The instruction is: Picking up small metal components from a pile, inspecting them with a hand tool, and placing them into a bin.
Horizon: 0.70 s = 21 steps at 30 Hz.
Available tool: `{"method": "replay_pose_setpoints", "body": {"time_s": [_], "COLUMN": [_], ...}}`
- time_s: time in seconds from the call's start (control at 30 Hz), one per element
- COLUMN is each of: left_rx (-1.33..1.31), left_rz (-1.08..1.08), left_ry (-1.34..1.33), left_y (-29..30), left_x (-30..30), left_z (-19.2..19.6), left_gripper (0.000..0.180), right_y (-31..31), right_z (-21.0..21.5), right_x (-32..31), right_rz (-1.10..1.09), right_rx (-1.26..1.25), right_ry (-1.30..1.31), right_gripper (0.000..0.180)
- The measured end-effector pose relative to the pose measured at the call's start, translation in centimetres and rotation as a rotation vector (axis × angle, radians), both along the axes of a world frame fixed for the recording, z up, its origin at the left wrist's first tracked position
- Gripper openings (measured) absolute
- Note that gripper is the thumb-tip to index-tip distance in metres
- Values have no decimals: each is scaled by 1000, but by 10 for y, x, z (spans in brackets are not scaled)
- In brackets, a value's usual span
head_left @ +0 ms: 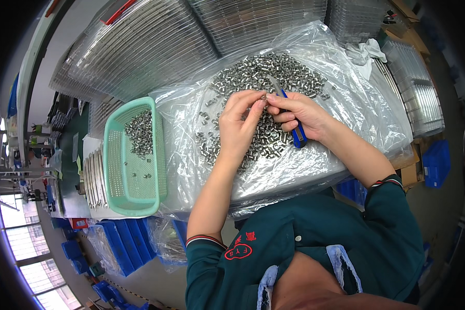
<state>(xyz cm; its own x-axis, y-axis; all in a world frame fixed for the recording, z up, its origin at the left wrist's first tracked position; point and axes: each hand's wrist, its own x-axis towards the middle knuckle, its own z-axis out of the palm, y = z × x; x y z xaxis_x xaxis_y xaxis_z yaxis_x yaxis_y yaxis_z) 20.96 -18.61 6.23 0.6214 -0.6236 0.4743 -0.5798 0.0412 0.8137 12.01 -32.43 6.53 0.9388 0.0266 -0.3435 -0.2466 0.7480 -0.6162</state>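
Observation:
Over a heap of small shiny metal sleeves, my two hands meet at the fingertips. My left hand pinches one small metal sleeve between thumb and fingers; most of it is hidden. A blue utility knife is gripped in my right hand, its blade pointing away from me above the far heap of the same parts. My right thumb and index finger are also at the pinched sleeve. Clear plastic sheeting lies beneath the heaps.
Left of the heaps stands a mint-green plastic basket with more metal parts inside. Stacks of clear plastic trays line the back, with another stack and a white cloth at right. Blue bins sit below the table edge.

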Motion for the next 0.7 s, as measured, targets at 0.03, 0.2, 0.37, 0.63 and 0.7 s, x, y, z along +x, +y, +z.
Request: {"method": "replay_pose_setpoints", "body": {"time_s": [0.03, 0.2, 0.37, 0.63, 0.7], "left_rx": [0, 36, 9, 8, 32], "left_rz": [0, -12, -7, 22, 20], "left_ry": [0, 51, 52, -113, -107], "left_y": [0, 0, 0, -1, -3], "left_x": [0, -2, -1, -5, -6], "left_z": [0, 4, 0, 2, 2], "left_gripper": [16, 18, 18, 20, 21], "right_y": [0, 0, 1, 3, 2], "right_z": [0, 0, 0, 4, 3], "right_x": [0, 0, 0, 0, -1], "right_rz": [-1, -5, -10, -16, -11], "right_rx": [0, 5, 1, -117, -89], "right_ry": [0, -6, -3, -8, -5], "right_gripper": [16, 15, 16, 19, 19]}}
